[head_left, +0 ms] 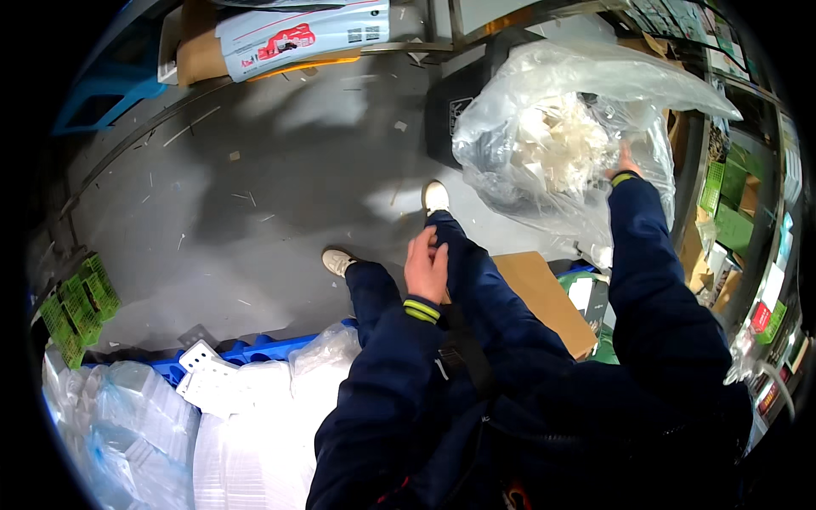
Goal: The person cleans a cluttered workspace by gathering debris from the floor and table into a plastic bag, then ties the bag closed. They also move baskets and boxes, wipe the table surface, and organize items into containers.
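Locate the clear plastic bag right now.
The clear plastic bag is at the upper right of the head view, with the right hand at it and a black container to its left.

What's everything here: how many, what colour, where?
Baggy plastic sack: 1, clear, upper right
Shredded scraps: many, cream, in sack
Boxy container: 1, black, beside sack
Flat cardboard: 1, brown, right of centre
Plastic pallet: 1, blue, lower left
Plastic-wrapped stacks: several, white, lower left
Mesh plastic baskets: several, green, left edge
Printed flat package: 1, white, top
Loaded shelving: unclear, mixed colours, right
Littered floor: 1, grey, centre
Shoes: 2, white, centre
Legs: 2, navy, centre
Left hand: 1, yellow-striped cuff, centre
Right hand: 1, likewise, at sack
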Available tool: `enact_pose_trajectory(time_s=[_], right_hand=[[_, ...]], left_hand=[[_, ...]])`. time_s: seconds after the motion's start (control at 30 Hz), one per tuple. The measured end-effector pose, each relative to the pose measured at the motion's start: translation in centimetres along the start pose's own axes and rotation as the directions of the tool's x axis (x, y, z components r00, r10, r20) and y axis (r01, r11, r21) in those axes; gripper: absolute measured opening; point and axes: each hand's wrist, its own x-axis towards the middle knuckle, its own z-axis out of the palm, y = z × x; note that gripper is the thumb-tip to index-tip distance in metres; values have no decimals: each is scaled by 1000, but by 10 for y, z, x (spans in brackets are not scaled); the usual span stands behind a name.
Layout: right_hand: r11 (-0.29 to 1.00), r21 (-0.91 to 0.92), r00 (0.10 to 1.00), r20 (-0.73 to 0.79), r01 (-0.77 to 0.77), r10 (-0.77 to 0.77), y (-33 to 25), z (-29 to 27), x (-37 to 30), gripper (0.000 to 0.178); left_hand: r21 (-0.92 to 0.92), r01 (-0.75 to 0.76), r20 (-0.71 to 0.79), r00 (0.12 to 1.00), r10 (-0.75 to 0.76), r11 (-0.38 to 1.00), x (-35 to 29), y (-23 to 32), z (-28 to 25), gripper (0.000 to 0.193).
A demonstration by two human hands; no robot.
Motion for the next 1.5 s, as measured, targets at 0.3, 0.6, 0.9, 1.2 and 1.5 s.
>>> enact_pose_trajectory(time_s=[0.3,0.6,0.9,1.2,1.5], right_hand=[[261,786,599,-167,560,-783,-237,16,-247,18],[608,784,743,478,-121,-468,-403,380,-110,21],[656,699,958,-243,284,-155,-514,382,23,56],[726,244,753,-23,643,-658,-526,402,52,15],[822,440,904,-381,361,-193,-561,304,128,32]], left_hand=[[-28,329,-6,944,-329,944,-44,-116,-28,25],[-277,478,14,869,-494,834,-41,-194,-44,21],[-652,433,-19,811,-585,622,-13,-171,-107,15],[-696,500,104,781,-616,515,-3,-163,-101,14],[-782,435,96,792,-603,447,13,-173,-117,14]])
